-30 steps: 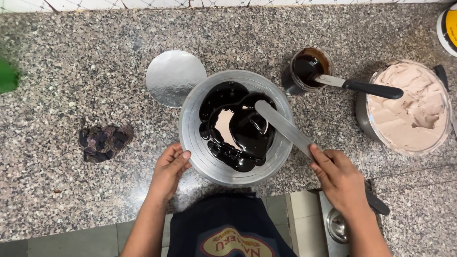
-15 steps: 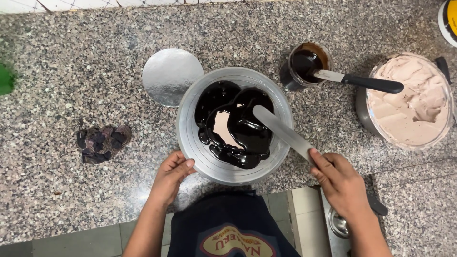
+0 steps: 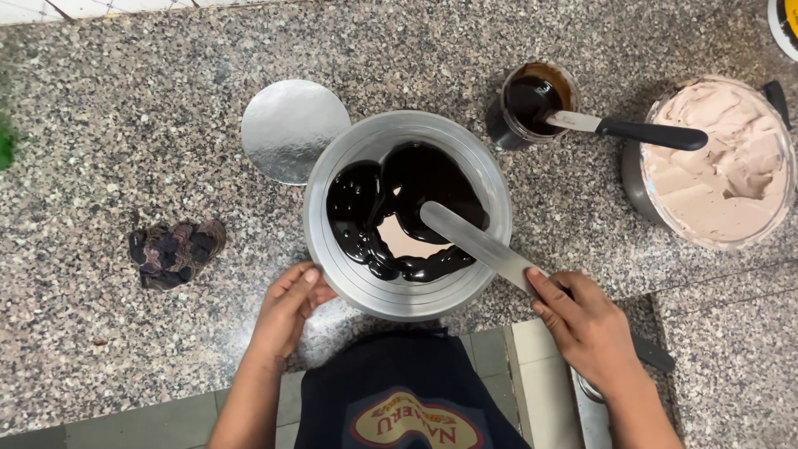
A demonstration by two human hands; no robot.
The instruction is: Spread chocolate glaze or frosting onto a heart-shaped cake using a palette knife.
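The cake (image 3: 407,212), round and flooded with dark glossy glaze, sits on a silver turntable (image 3: 349,274) near the front edge of the granite counter (image 3: 125,125), right in front of me where both hands reach it. A pale bare patch shows near the middle of the glaze. To the right stands a steel bowl of light brown cream (image 3: 719,166) (within arm's reach, I judge, for the same job). Behind the turntable lies a round silver cake board (image 3: 291,129), flat and touching nothing I can see. A small jar of dark sauce (image 3: 532,100) stands between cake and bowl, a black-handled knife (image 3: 632,129) resting in it. My right hand (image 3: 586,324) has its grip clamped on the handle of a long palette knife (image 3: 478,241), blade laid low across the glaze to spread it. My left hand (image 3: 287,308) rests fingertips on the turntable rim, fingers apart and holding nothing, probably to steady or turn it. A crumpled dark cloth (image 3: 174,254) lies well to the left.
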